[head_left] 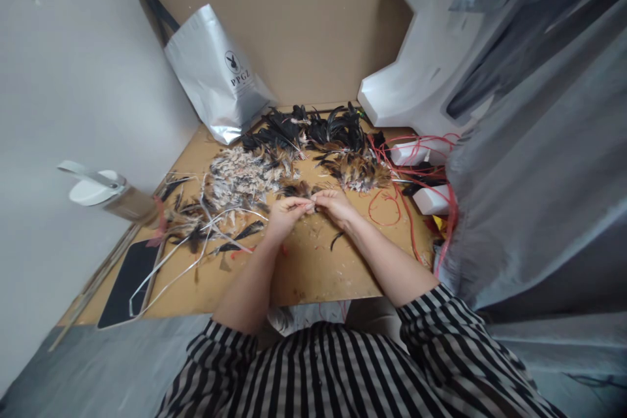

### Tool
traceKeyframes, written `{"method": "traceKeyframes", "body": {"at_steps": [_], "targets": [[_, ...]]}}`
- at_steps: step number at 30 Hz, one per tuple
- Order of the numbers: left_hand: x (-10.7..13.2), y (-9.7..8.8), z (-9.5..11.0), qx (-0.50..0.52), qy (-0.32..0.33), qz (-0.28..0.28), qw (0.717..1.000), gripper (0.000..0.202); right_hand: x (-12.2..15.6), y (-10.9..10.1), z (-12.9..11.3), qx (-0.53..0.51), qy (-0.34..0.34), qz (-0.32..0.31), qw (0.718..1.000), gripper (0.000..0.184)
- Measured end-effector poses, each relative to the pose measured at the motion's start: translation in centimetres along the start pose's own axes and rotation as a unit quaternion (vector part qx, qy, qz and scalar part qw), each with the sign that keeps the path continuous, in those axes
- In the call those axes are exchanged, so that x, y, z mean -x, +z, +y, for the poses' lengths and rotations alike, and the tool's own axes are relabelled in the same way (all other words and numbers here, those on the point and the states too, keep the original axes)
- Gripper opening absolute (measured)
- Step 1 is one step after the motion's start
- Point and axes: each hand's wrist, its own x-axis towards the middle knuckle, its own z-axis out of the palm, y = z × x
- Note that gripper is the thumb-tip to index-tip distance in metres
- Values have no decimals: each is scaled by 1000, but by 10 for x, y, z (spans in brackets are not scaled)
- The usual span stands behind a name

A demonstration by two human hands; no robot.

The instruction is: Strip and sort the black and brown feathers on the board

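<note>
My left hand [287, 214] and my right hand [337, 204] meet over the middle of a brown board [313, 271]. Both are pinched together on a small bunch of dark feathers [300, 191] between the fingertips. Just beyond the hands lie heaps of feathers: black ones [313, 127] at the back, brown and tan ones [357, 173] to the right, pale speckled ones [240, 176] to the left. Loose dark feathers and white strips [196, 241] lie left of my left hand.
A silver bag [218, 75] leans at the back left. Red cord [406, 202] and white blocks [434, 199] lie at the right edge. A black tablet [127, 281] rests at the front left, beside a white-capped bottle [100, 191]. Grey plastic sheeting [539, 163] hangs on the right.
</note>
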Motion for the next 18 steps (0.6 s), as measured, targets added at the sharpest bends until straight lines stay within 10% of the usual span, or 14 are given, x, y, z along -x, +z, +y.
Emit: {"method": "traceKeyframes", "body": {"at_steps": [11,18], "targets": [[-9,-3,-12,11,-107,63,992,36,4,-7,-2,357,-107,14,928,22],[-8,-5,-16,-45,-79,35,995,16,7,-6,-5,352,-71,-33,933,32]]}}
